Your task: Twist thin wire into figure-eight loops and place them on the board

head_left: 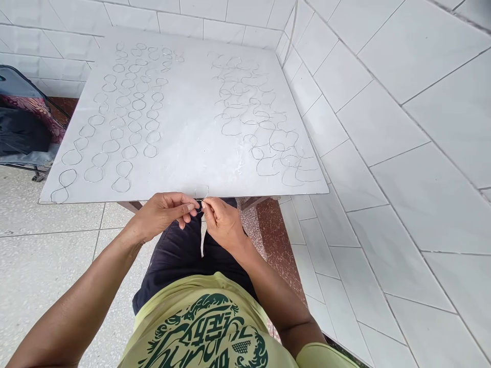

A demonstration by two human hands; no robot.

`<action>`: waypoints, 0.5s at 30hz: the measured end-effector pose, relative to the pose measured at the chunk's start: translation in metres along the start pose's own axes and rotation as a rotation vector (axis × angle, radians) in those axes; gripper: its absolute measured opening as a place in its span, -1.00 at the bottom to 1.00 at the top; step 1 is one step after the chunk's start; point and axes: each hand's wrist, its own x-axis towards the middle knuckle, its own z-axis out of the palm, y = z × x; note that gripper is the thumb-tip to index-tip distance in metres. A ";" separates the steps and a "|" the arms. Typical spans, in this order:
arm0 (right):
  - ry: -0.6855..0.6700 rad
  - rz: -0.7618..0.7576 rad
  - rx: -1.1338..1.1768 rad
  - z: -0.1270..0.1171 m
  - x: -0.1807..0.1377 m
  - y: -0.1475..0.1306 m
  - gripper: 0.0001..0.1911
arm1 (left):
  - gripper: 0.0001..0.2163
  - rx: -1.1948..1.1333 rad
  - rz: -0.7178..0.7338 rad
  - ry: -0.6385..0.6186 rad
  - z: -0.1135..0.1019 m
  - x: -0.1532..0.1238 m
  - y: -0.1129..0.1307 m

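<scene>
Wire (201,186), at front edge of counter (187,117): lower part hidden by left grip (166,210) and right grip (223,221); ends too small to tell.
Loose wires (264,124), counter's right half: overlapping, too fine to count.
Chair (15,82), left of counter: cut by left edge.
Dark bundle (23,133), on chair: likewise cut; nature unclear.
Legs (130,206), under counter: mostly hidden.
Cable (293,28), counter's far right corner: top cut off.
Shirt (207,327), before counter: print cut by lower edge.

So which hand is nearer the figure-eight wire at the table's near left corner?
Left. The left hand is to the right of that figure-eight wire; the right hand is farther right, beyond the left one.
</scene>
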 end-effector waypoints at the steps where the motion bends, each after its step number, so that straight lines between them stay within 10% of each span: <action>1: -0.009 -0.018 -0.062 -0.001 0.001 -0.001 -0.75 | -0.77 -0.037 -0.015 0.004 0.001 0.000 -0.001; 15: 0.111 0.283 -0.082 0.010 0.002 -0.006 -0.67 | -0.80 -0.403 -0.036 0.119 0.026 -0.014 -0.031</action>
